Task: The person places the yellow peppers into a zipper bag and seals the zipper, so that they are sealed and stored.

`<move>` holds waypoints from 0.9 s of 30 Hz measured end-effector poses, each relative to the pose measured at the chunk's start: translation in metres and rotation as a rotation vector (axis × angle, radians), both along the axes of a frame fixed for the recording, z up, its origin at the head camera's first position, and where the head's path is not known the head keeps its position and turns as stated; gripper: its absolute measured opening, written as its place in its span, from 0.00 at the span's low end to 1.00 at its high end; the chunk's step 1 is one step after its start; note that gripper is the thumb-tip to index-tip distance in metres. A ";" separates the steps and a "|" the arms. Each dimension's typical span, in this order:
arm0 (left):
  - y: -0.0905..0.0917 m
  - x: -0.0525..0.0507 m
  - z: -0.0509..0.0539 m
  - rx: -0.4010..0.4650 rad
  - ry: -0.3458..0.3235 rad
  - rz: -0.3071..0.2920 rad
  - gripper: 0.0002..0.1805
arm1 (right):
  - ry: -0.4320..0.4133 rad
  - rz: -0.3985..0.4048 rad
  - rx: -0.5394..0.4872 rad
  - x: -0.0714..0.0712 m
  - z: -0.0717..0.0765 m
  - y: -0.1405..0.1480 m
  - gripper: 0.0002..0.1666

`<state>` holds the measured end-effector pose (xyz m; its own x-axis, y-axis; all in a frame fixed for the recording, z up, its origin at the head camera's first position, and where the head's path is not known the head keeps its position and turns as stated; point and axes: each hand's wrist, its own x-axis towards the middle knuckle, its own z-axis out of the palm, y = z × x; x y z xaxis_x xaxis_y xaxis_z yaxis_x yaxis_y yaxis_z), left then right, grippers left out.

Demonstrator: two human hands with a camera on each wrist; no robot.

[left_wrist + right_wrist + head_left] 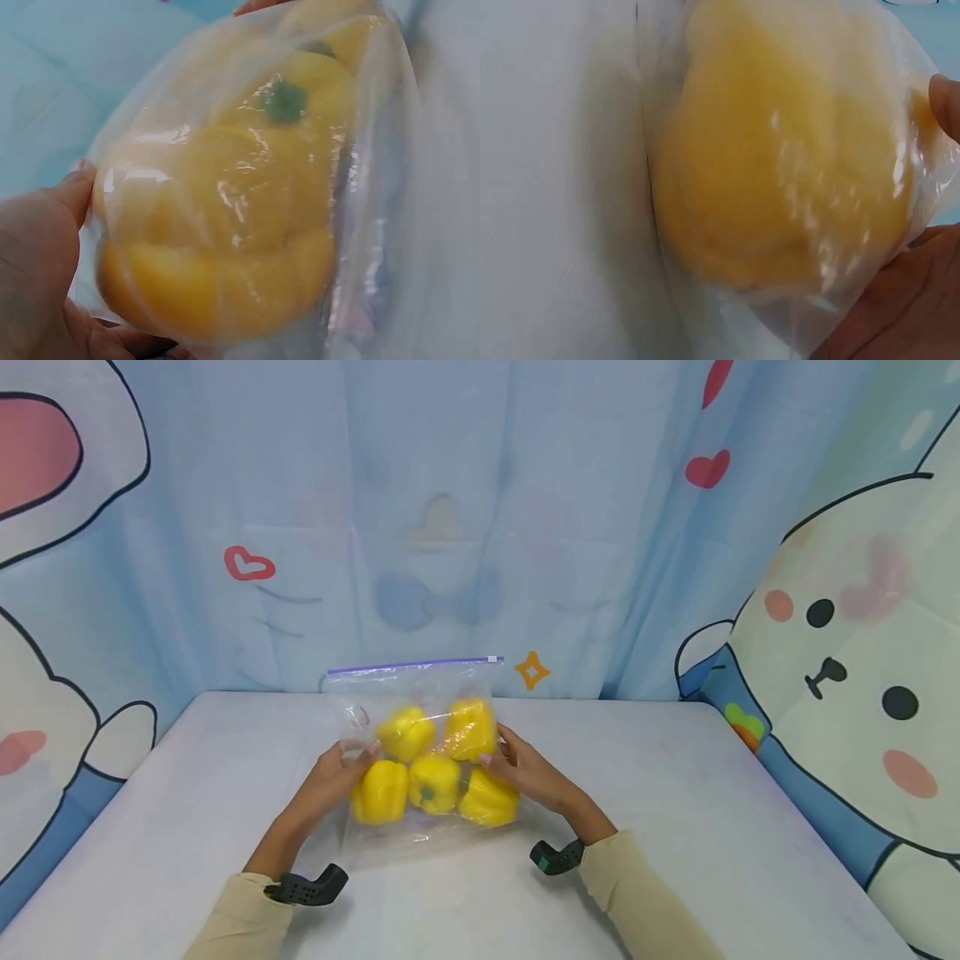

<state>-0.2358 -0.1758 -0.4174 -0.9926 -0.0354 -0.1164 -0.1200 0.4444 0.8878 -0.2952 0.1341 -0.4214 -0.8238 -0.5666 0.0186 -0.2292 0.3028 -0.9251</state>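
Note:
A clear zip bag (457, 678) with a purple slider strip along its top holds several yellow bell peppers (380, 793). My left hand (341, 777) grips the bag's left side, thumb on the front and fingers behind. On the opposite side, my right hand (532, 772) holds the bag in the same way. Green stems show through the plastic in the left wrist view, beside the left thumb (75, 187). In the right wrist view a blurred yellow pepper (757, 165) fills the bag next to my right hand. The fingertips behind the bag are mostly hidden.
A white-covered table (675, 827) lies under the bag and arms. Behind it hangs a light blue curtain (420, 460) printed with cartoon animals and hearts. Black devices (307, 887) are strapped to both wrists, below beige sleeves (637, 893).

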 end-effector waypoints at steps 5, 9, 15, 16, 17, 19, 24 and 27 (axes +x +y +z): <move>0.005 0.001 0.003 0.008 -0.041 -0.020 0.56 | -0.062 -0.023 0.034 0.000 -0.001 0.006 0.42; 0.008 0.002 0.004 0.033 -0.071 -0.050 0.58 | -0.163 -0.049 0.011 0.000 0.000 0.010 0.44; 0.012 0.002 -0.001 0.022 -0.076 -0.060 0.60 | -0.196 -0.133 0.064 0.002 -0.004 0.011 0.49; 0.012 0.001 -0.002 0.010 -0.080 -0.058 0.60 | -0.189 -0.142 0.077 0.002 -0.004 0.010 0.49; 0.013 0.001 -0.003 0.001 -0.087 -0.053 0.61 | -0.180 -0.152 0.087 0.002 -0.005 0.010 0.49; 0.014 0.000 -0.005 -0.016 -0.095 -0.051 0.61 | -0.154 -0.161 0.105 0.003 -0.006 0.009 0.50; 0.017 0.000 -0.007 -0.070 -0.057 -0.044 0.60 | -0.058 -0.182 0.146 0.004 -0.008 0.009 0.48; 0.019 0.001 -0.007 -0.132 -0.020 -0.053 0.57 | -0.031 -0.191 0.140 0.003 -0.010 0.009 0.44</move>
<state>-0.2351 -0.1571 -0.4249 -0.9910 0.0004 -0.1335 -0.1100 0.5636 0.8187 -0.2917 0.1426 -0.4315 -0.9150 -0.3961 -0.0763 -0.1275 0.4636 -0.8769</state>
